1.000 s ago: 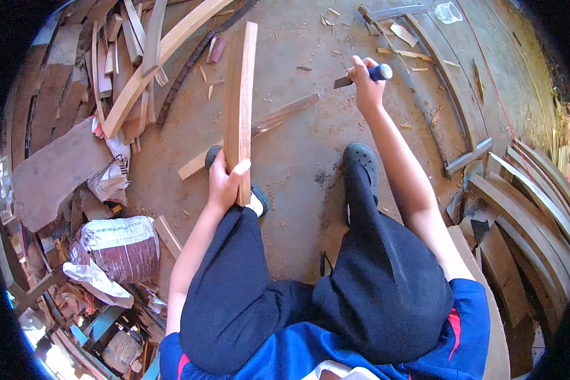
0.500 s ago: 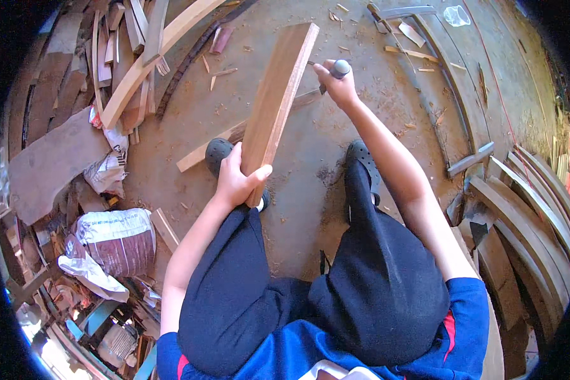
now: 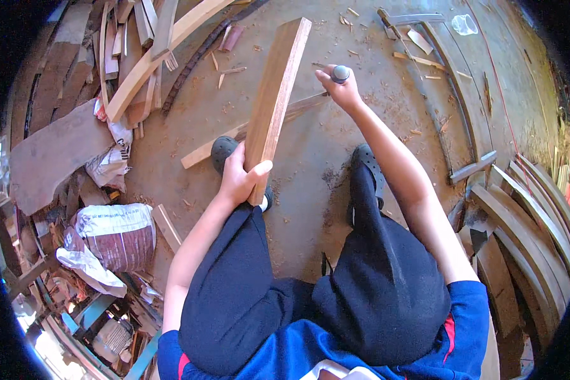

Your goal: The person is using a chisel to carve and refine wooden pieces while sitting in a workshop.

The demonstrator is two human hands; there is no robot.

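Item under work: 1 sawn plank [image 3: 275,95], held tilted in front of my left knee, its top end leaning right and its pale narrow edge turned toward my right side. My left hand [image 3: 236,177] was closed around its lower end, thumb across the near edge.

My right hand [image 3: 345,90] was wrapped around the handle of 1 narrow-bladed hand tool [image 3: 340,74], its butt toward me. The blade stood apart from the plank, just beside its upper part.

Progress: I judged the work unfinished, since both plank and tool were in hand. I noted no notch in the plank's visible faces; how much of the edge had been dressed, I could not tell. Wood chips [image 3: 345,20] lay scattered about; their source was unconfirmed.

Obstructions: 1 loose board [image 3: 199,154] lay on the floor beyond the plank, crossing behind it near my left clog [image 3: 223,151]. I judged it a minor snag for the feet.

Surroundings: stacked lumber [image 3: 131,95] and 1 printed sack [image 3: 120,244] to the left; curved timbers [image 3: 519,225] to the right; 1 clear plastic cup [image 3: 464,25] at upper right.
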